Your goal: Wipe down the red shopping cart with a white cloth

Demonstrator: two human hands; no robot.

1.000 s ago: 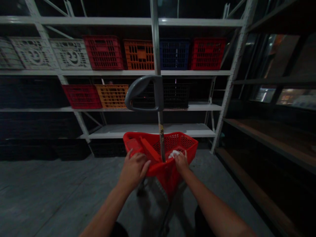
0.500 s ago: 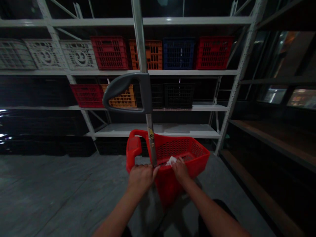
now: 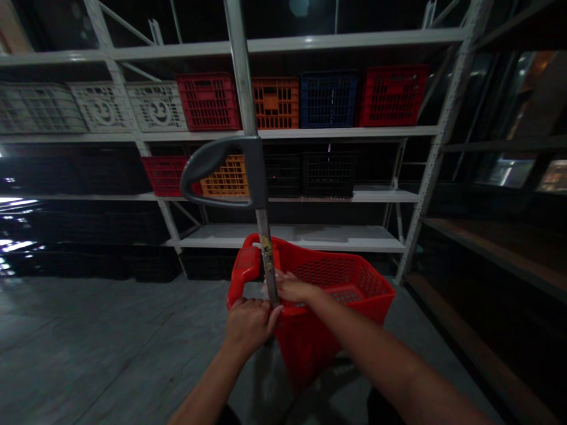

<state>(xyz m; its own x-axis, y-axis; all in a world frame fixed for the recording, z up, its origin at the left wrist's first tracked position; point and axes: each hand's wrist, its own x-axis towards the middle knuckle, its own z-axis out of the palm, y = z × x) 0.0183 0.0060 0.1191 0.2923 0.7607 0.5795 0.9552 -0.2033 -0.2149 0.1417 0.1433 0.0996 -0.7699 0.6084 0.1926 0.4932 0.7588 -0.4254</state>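
Hands (image 3: pixel 250 323) reach over the red plastic basket (image 3: pixel 305 348)

Left hand (image 3: pixel 250 323) low centre, fingers curled, knuckles up; right hand (image 3: pixel 295 289) just above it, fingers pointing left, right forearm (image 3: pixel 376 348) angled in from lower right.

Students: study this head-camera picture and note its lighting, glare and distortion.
Head view: dim light sinks the black crates into shadow; glare streaks the dark stacks at far left; the wide lens bends the white shelving; the left hand, right hand and red basket look fairly sharp.
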